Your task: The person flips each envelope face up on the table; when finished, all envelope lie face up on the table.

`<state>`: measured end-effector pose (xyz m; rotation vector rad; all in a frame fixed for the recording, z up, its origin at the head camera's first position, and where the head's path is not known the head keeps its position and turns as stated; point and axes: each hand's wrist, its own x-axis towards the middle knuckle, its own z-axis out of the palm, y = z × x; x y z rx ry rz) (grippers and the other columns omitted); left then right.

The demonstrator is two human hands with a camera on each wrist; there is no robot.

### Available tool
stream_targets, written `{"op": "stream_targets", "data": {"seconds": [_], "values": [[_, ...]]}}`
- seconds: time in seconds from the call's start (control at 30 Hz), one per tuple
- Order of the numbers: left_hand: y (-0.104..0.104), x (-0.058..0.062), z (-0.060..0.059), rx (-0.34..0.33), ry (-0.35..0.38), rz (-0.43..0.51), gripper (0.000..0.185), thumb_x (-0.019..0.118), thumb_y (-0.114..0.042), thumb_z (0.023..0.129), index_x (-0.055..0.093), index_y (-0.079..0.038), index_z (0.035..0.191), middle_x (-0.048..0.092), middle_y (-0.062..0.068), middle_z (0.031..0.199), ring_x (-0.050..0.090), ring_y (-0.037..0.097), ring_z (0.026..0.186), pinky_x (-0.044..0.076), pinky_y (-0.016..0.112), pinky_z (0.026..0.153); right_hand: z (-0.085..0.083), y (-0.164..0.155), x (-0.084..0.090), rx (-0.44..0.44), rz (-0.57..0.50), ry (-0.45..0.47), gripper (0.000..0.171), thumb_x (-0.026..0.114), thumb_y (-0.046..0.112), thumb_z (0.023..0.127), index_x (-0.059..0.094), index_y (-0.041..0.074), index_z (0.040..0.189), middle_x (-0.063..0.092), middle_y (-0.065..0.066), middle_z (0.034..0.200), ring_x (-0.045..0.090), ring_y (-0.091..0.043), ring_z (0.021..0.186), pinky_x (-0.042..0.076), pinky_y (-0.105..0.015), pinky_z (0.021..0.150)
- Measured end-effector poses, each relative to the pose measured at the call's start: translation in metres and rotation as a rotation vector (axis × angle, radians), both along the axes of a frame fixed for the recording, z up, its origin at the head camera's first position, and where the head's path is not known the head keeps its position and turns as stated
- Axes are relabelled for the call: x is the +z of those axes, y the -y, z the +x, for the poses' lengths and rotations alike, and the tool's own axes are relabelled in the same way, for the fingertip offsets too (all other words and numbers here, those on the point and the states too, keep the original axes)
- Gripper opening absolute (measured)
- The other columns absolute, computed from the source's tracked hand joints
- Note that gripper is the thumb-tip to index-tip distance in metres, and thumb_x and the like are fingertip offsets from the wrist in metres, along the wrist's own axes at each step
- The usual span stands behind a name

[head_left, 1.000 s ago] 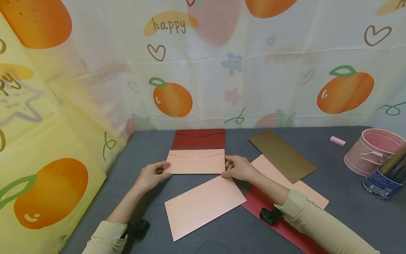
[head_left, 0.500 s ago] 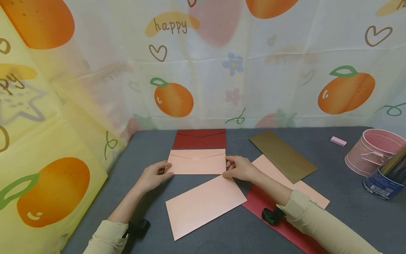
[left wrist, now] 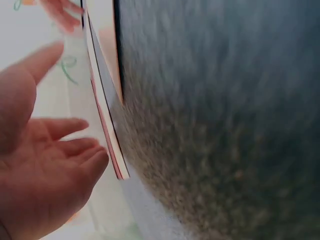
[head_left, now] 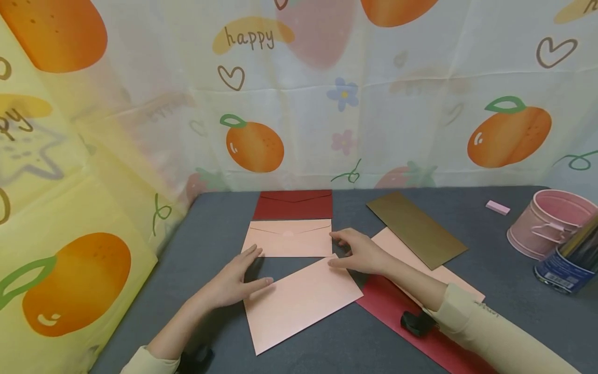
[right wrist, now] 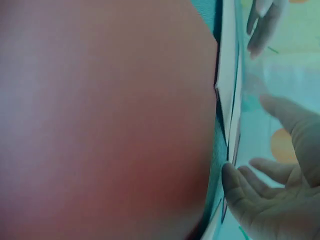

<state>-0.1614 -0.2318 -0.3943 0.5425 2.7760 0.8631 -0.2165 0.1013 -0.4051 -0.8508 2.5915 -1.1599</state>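
Now both hands are held with fingers loose, nothing grasped. The pink envelope (head_left: 289, 238), flap side up, is laid just in front of the red envelope (head_left: 293, 204); the left hand (head_left: 232, 283) and right hand (head_left: 361, 253) are spread near its front corners.

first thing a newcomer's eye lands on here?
Likely the two open hands at table centre: the left hand and right hand flank the near pink envelope, just in front of a second pink envelope and a dark red envelope. Then the orange-print curtain behind and the pink bucket far right.
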Motion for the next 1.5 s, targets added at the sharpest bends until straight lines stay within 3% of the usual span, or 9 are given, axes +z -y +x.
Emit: {"op": "stream_targets", "data": {"seconds": [0.17, 0.3, 0.53, 0.7, 1.1, 1.5], "values": [[-0.009, 0.003, 0.021, -0.114, 0.142, -0.010, 0.105, 0.068, -0.059, 0.084, 0.017, -0.003, 0.155, 0.007, 0.013, 0.162, 0.006, 0.032, 0.148, 0.018, 0.058, 0.113, 0.008, -0.005, 0.002, 0.105, 0.056, -0.022, 0.074, 0.075, 0.033, 0.086, 0.044, -0.001, 0.143, 0.044, -0.015, 0.142, 0.048, -0.029, 0.126, 0.047, -0.042, 0.097], [-0.014, 0.002, 0.036, -0.197, 0.200, -0.040, 0.111, 0.069, -0.061, 0.081, 0.013, -0.003, 0.156, 0.003, 0.013, 0.162, 0.001, 0.031, 0.148, 0.016, 0.059, 0.113, 0.016, -0.008, 0.002, 0.161, 0.113, -0.012, 0.080, 0.075, 0.041, 0.085, 0.041, 0.002, 0.146, 0.037, -0.012, 0.149, 0.038, -0.029, 0.135, 0.037, -0.048, 0.106], [-0.016, 0.001, 0.051, -0.283, 0.160, -0.114, 0.122, 0.074, -0.065, 0.073, 0.011, 0.001, 0.155, 0.003, 0.018, 0.161, 0.002, 0.033, 0.148, 0.014, 0.059, 0.113, 0.028, -0.016, 0.004, 0.267, 0.230, 0.011, 0.101, 0.074, 0.052, 0.082, 0.023, 0.003, 0.154, 0.016, -0.010, 0.161, 0.018, -0.026, 0.146, 0.027, -0.047, 0.113], [-0.015, 0.000, 0.052, -0.291, 0.137, -0.138, 0.125, 0.076, -0.066, 0.070, 0.012, -0.001, 0.155, 0.003, 0.015, 0.162, 0.002, 0.029, 0.148, 0.014, 0.055, 0.115, 0.035, -0.020, 0.004, 0.304, 0.278, 0.018, 0.106, 0.073, 0.051, 0.083, 0.014, 0.002, 0.155, 0.007, -0.009, 0.163, 0.010, -0.021, 0.148, 0.023, -0.044, 0.115], [-0.014, 0.003, 0.053, -0.242, 0.177, -0.162, 0.119, 0.074, -0.069, 0.070, 0.017, -0.009, 0.156, 0.006, 0.005, 0.163, 0.008, 0.025, 0.148, 0.023, 0.055, 0.112, 0.037, -0.023, 0.003, 0.303, 0.286, 0.028, 0.103, 0.071, 0.052, 0.085, 0.015, 0.002, 0.155, 0.010, -0.010, 0.162, 0.012, -0.021, 0.148, 0.021, -0.045, 0.115], [-0.011, 0.003, 0.054, -0.264, 0.049, -0.199, 0.101, 0.072, -0.063, 0.076, 0.032, -0.011, 0.153, 0.023, 0.002, 0.160, 0.027, 0.020, 0.144, 0.038, 0.045, 0.106, 0.038, -0.025, 0.004, 0.312, 0.287, -0.016, 0.093, 0.070, 0.049, 0.087, 0.024, 0.004, 0.154, 0.015, -0.010, 0.161, 0.017, -0.023, 0.147, 0.024, -0.045, 0.114]]}}
